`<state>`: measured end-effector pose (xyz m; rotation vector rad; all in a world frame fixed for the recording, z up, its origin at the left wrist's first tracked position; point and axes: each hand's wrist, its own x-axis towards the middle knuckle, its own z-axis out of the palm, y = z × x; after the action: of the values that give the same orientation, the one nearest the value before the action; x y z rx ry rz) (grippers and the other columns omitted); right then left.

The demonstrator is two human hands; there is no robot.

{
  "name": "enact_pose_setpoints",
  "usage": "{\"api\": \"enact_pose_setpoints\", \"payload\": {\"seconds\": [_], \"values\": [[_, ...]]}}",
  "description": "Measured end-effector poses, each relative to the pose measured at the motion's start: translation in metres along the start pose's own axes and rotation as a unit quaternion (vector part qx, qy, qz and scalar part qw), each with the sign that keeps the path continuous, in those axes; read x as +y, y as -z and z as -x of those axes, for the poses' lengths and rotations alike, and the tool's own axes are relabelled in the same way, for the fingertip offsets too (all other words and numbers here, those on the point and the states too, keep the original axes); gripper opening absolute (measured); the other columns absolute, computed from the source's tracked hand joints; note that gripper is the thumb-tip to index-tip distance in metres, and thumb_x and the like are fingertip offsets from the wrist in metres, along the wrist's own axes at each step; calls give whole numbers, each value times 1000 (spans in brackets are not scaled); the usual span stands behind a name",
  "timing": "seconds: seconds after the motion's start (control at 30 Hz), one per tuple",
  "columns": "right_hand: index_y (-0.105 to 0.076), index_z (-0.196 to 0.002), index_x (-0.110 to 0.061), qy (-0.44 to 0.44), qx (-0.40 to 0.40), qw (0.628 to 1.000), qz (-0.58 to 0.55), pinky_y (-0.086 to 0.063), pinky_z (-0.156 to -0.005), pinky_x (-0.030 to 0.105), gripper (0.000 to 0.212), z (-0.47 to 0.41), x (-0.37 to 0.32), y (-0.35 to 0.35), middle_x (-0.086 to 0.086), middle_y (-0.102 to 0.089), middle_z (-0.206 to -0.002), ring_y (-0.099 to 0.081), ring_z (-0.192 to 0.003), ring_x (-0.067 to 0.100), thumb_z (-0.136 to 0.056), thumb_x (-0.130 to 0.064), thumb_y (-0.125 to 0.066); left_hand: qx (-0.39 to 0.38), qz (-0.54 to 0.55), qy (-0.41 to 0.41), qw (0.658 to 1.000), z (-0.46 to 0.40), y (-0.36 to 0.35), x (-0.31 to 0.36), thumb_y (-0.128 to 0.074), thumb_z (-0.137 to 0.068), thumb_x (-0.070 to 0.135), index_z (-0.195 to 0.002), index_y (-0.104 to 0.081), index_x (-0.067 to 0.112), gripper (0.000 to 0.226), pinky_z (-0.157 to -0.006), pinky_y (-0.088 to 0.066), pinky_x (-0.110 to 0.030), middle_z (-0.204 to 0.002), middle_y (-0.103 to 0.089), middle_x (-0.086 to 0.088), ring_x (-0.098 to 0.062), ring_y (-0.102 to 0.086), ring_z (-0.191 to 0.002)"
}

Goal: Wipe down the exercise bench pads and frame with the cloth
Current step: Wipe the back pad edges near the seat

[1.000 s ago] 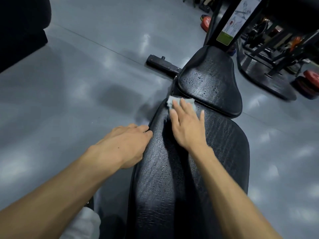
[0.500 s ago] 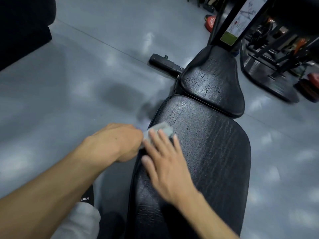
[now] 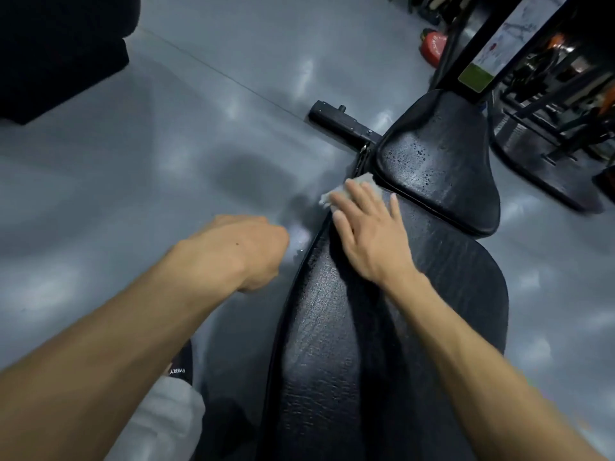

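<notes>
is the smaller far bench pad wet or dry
Wet: droplets bead on the smaller black vinyl seat pad. The right hand presses the grey cloth on the long pad only.

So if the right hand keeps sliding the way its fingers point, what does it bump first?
Probably the small pad: the right hand presses the cloth just short of it.
</notes>
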<state>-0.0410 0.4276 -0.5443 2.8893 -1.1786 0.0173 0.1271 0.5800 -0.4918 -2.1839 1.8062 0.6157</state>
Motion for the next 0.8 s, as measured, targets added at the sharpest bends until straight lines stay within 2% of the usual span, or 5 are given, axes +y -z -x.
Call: {"api": "enact_pose_setpoints", "payload": {"seconds": [0.17,0.3,0.43,0.63,0.8], "values": [[-68,-112,-24,-38,-12,999,-32,-17,-121,62,51,-56,9,6,4,-61,-127,-48,-131,29,-103,-50,-25,1,19,4,1000,-1,-1,-8,-49,-93,8,-130,-61,21,41,-91,-55,-40,-128,-65,-6,-32,-64,-113],[-70,-101,-22,48,-20,998,28,-23,-118,60,61,-35,-15,5,4,-65,-116,-47,-133,28,-101,-56,-20,14,33,12,999,-1,1,-11,-52,-92,9,-126,-63,22,38,-82,-53,-36,-125,-66,-5,-32,-64,-108],[-70,-102,-25,194,-86,974,75,-13,-123,56,56,44,-60,-5,0,-63,-111,-44,-138,25,-104,-55,-24,34,38,16,999,1,4,-9,-54,-94,8,-110,-62,22,23,-73,-45,-35,-121,-66,-5,-30,-58,-91],[-69,-111,-28,362,-156,914,94,-10,-125,53,55,126,-83,-12,-3,-63,-120,-41,-141,22,-108,-55,-22,42,35,11,998,5,2,-14,-54,-91,5,-117,-66,20,32,-79,-55,-40,-117,-67,-7,-33,-67,-100],[-69,-117,-30,282,-94,944,143,-10,-125,54,54,54,-52,4,-5,-63,-125,-44,-140,19,-107,-50,-19,47,38,0,998,10,1,-9,-53,-92,7,-119,-66,20,32,-86,-56,-42,-122,-66,-8,-35,-66,-103]]}}
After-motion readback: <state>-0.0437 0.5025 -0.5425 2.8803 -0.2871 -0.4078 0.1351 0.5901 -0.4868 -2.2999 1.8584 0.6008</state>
